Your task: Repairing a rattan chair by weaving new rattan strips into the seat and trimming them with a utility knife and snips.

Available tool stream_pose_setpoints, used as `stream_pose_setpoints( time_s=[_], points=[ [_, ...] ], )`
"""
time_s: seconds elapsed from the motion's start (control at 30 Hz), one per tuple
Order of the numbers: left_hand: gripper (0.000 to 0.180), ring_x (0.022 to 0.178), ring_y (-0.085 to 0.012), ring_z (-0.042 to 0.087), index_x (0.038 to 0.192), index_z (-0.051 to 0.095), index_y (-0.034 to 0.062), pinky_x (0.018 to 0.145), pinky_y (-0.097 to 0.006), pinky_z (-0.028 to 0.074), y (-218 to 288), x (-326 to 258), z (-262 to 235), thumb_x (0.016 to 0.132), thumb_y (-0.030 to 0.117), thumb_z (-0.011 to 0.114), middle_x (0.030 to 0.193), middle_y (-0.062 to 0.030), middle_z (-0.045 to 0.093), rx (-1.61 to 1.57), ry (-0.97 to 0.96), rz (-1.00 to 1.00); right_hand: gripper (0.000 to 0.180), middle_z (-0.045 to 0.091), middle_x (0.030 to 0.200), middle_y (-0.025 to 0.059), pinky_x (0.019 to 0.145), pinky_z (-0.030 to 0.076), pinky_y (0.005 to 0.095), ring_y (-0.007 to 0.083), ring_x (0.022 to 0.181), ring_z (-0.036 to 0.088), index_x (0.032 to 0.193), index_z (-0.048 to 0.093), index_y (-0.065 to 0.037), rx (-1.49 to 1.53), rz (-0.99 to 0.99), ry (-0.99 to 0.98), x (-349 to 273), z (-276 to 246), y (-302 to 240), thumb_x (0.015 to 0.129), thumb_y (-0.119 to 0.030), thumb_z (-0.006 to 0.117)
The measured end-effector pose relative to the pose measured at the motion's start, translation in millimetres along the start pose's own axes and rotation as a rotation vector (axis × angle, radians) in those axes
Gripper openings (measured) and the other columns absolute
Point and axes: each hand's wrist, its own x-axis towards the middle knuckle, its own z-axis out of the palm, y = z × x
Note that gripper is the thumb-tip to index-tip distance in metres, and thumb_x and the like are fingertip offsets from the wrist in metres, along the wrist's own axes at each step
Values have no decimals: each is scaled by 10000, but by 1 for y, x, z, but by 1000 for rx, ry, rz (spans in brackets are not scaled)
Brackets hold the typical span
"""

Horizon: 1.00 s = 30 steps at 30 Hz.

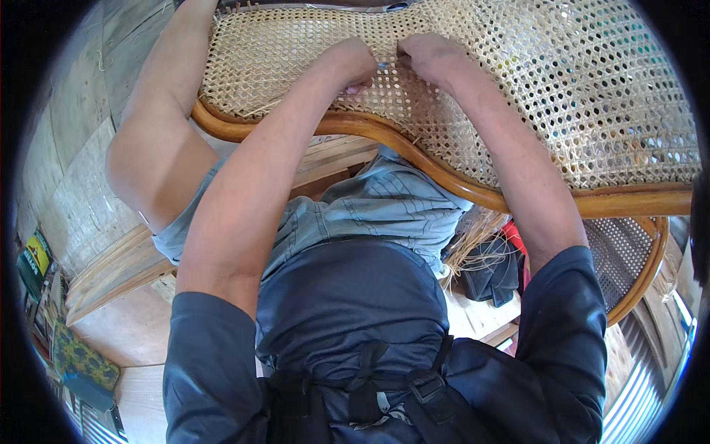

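A woven cane panel (pixel 444 118) in a curved, varnished wooden frame (pixel 384 135) lies across my lap and stretches off to the right. My left hand (pixel 356 65) is closed over the weave in the panel's upper middle. Just right of it, my right hand (pixel 431 57) is also closed, its fingers bent down against the cane. A small bluish-grey tip (pixel 383 65) shows in the narrow gap between the hands; its kind is unclear. Both sets of fingertips are mostly hidden, so I cannot make out what they grip. Loose cane ends stick out near the frame's left edge.
My bare leg (pixel 155 140) is bent at the left of the panel. Below the frame at right hang loose cane strands (pixel 484 240), beside dark cloth (pixel 492 274). Another framed cane piece (pixel 629 259) stands lower right. Wooden boards (pixel 118 270) and a green-yellow package (pixel 35 263) are at left.
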Motion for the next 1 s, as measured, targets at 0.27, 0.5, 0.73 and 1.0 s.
stream_pose_setpoints(
  time_s=[0.27, 0.5, 0.73, 1.0],
  points=[
    [205, 536, -223, 584, 683, 690, 58, 550, -383, 472, 29, 9, -17, 778, 123, 521, 601, -109, 623, -102, -71, -151, 258, 633, 1057, 138, 837, 483, 411, 310, 990, 606, 1063, 626, -126, 0, 74, 40, -5, 0, 0, 826, -209, 566],
    [210, 479, -191, 537, 642, 627, 20, 489, -356, 435, 36, 12, -28, 756, 143, 501, 529, -72, 583, 71, -36, -10, 249, 640, 1038, 136, 823, 494, 416, 319, 959, 615, 1037, 643, -117, 32, 92, 33, -2, 2, 9, 813, -191, 564],
    [194, 703, -273, 629, 797, 678, 39, 639, -393, 484, 18, 52, -25, 739, 184, 562, 756, -159, 644, 217, -193, -42, 225, 643, 1004, 191, 770, 515, 412, 308, 903, 646, 956, 679, -47, 80, 197, 4, -8, -14, -8, 771, -147, 600],
    [255, 783, -333, 637, 841, 690, 12, 694, -415, 486, 5, 41, -11, 730, 217, 586, 839, -214, 650, 192, 32, 242, 253, 630, 1059, 163, 825, 495, 421, 313, 984, 614, 1011, 654, -89, -86, 126, 88, 1, 11, -1, 826, -123, 485]
  ],
)
